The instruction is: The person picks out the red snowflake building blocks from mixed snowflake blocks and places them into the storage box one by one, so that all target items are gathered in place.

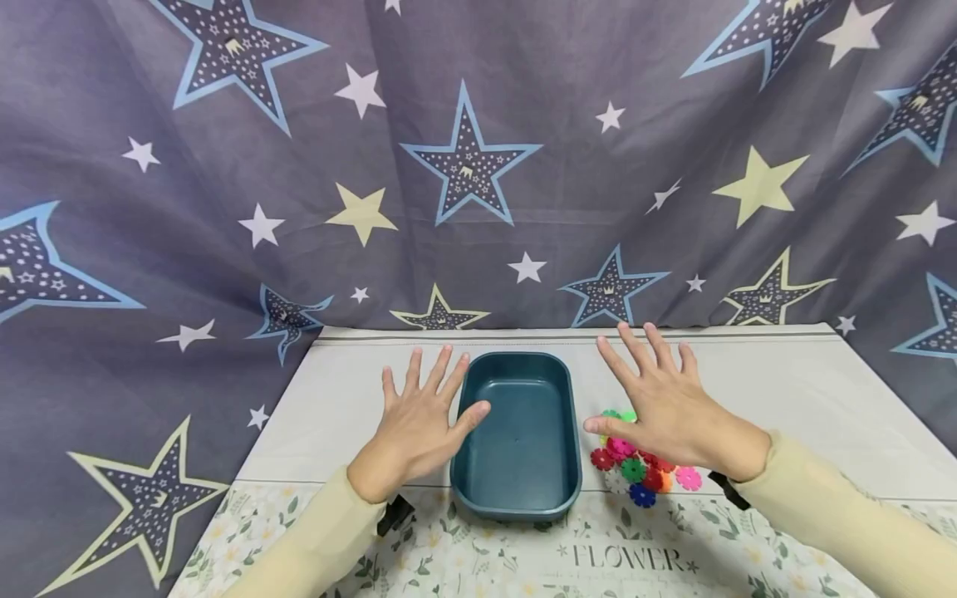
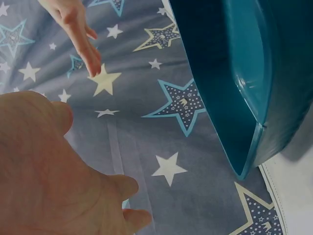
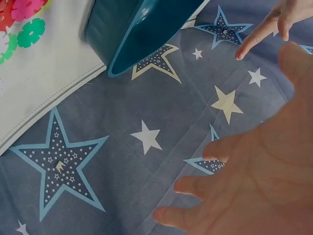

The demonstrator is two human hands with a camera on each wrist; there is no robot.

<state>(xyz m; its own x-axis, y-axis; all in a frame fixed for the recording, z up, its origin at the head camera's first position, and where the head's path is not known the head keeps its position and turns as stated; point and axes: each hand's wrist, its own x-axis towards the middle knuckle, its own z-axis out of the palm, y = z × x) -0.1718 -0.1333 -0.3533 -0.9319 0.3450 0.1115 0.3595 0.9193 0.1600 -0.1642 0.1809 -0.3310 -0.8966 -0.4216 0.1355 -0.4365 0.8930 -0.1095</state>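
Note:
My left hand (image 1: 421, 422) is spread wide at the left side of a dark teal rectangular tub (image 1: 516, 432), its thumb overlapping the tub's edge in the head view. Fingers splayed, my right hand (image 1: 668, 405) hovers over a pile of colourful flower-shaped plastic pieces (image 1: 634, 471) to the right of the tub. Neither hand holds anything. Part of the pile is hidden beneath the right hand. In the right wrist view, a green piece (image 3: 31, 33) lies on the table near the tub (image 3: 117, 34). The tub's inside shows bare in the head view.
A white cloth with a leafy printed border (image 1: 449, 548) covers the table (image 1: 336, 390). Behind it hangs a grey curtain (image 1: 553, 199) patterned with stars. Black straps (image 1: 395, 515) sit at both wrists, below light yellow sleeves (image 1: 314, 531).

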